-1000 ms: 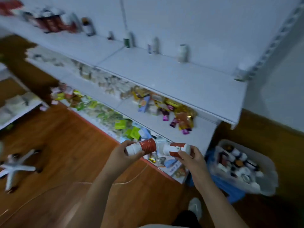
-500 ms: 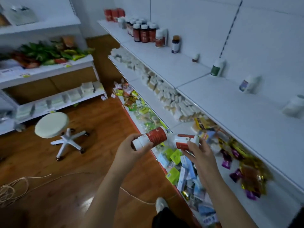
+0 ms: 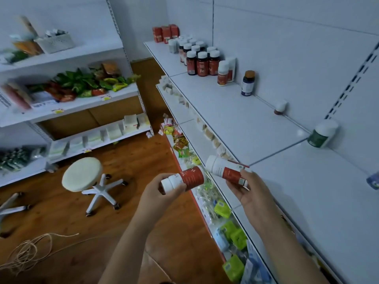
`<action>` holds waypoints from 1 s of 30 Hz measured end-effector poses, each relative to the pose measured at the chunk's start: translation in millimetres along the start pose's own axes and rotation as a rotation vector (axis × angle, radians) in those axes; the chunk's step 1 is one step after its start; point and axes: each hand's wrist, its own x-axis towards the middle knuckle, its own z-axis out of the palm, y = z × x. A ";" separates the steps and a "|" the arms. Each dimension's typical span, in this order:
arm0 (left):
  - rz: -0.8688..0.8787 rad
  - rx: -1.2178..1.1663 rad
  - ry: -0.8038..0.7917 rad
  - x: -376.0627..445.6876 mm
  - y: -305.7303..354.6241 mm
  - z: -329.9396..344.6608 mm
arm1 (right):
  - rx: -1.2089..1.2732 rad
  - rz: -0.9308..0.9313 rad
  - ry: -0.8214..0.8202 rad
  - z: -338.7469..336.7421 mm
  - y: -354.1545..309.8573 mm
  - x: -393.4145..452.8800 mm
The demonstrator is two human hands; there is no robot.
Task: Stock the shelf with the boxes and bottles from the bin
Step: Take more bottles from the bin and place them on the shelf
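A: What was nearest the camera?

B: Two bare forearms reached up from the bottom edge. The left hand (image 3: 164,191) had its fingers curled round a red bottle (image 3: 184,178), which lay almost on its side with its white cap pointing left. The right hand (image 3: 251,191) pinched a second bottle (image 3: 224,170) near its base; its white end pointed up and left (so the two bottles nearly met, base to cap).

A: And where was the shelf from there?

B: The shelf (image 3: 246,128) lay to the right and ahead. The right hand was nearer, already at its front edge; the left hung over the floor, just outside that edge. Both bottles' long axes ran roughly across the view, so each would likely need tipping upright before standing.

A: What lay further along?

B: A cluster of red bottles (image 3: 202,62) stood upright at the far end, against the back wall, with single bottles spaced along the wall nearer. The bin was out of view.
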 end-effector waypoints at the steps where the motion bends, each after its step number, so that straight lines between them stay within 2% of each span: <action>1: 0.001 -0.010 -0.008 13.9 -0.5 2.6 | 0.031 0.019 0.009 3.1 -2.0 12.0; 11: 0.055 -0.083 -0.149 182.7 2.2 12.3 | 0.273 -0.003 0.112 52.9 -25.1 117.5; 18: 0.225 -0.023 -0.288 325.6 42.7 -19.2 | 0.395 -0.021 0.193 129.5 -40.0 213.8; 23: 0.311 0.002 -0.339 415.0 72.8 -33.8 | 0.474 0.017 0.203 159.9 -47.3 271.0; 26: 0.326 -0.032 -0.357 449.7 85.6 -27.2 | 0.467 0.058 0.180 167.4 -45.4 294.7; 30: 0.351 0.000 -0.404 497.5 94.9 -4.3 | 0.290 0.022 0.207 172.0 -49.4 324.7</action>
